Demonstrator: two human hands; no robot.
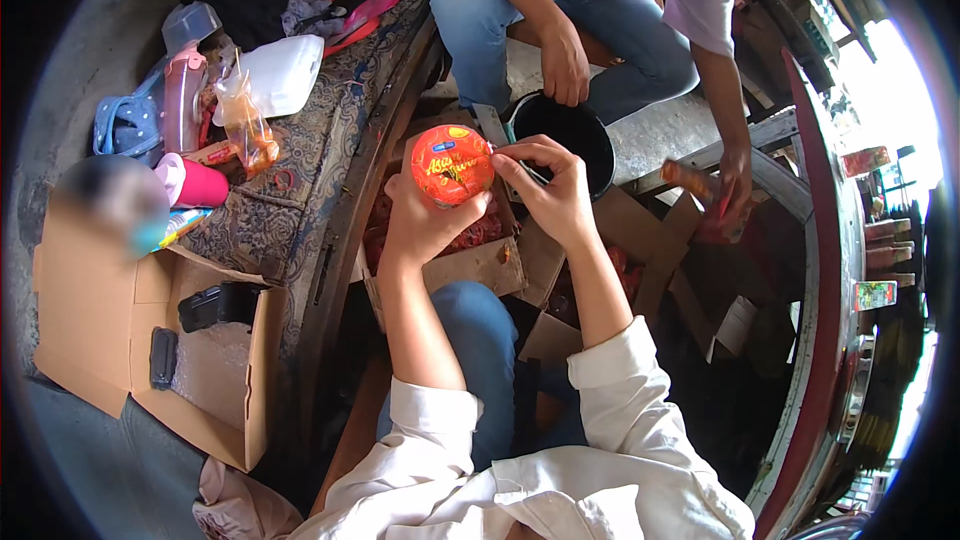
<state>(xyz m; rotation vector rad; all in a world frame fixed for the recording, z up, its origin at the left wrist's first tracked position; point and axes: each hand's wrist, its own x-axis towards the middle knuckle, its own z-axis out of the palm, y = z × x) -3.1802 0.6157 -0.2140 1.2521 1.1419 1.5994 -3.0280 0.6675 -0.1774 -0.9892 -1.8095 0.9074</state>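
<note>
A round plastic cup with a printed red-and-yellow lid (452, 162) is held up in front of me, its lid facing up. My left hand (425, 225) is wrapped around the cup's side from below. With thumb and fingers closed in a pinch, my right hand (553, 185) grips the lid's right edge. Below my hands stands an open cardboard box (497, 275) with red items inside, partly hidden by my left arm. Just beyond my right hand is a black bucket (592, 145).
Opposite me sits a person (600, 0), one hand over the bucket, the other near a blurred red item (718, 225). At left, an open cardboard box (255, 380) holds black objects. A patterned bench (330, 110) carries bottles and bags. A red-edged rack (815, 270) stands at right.
</note>
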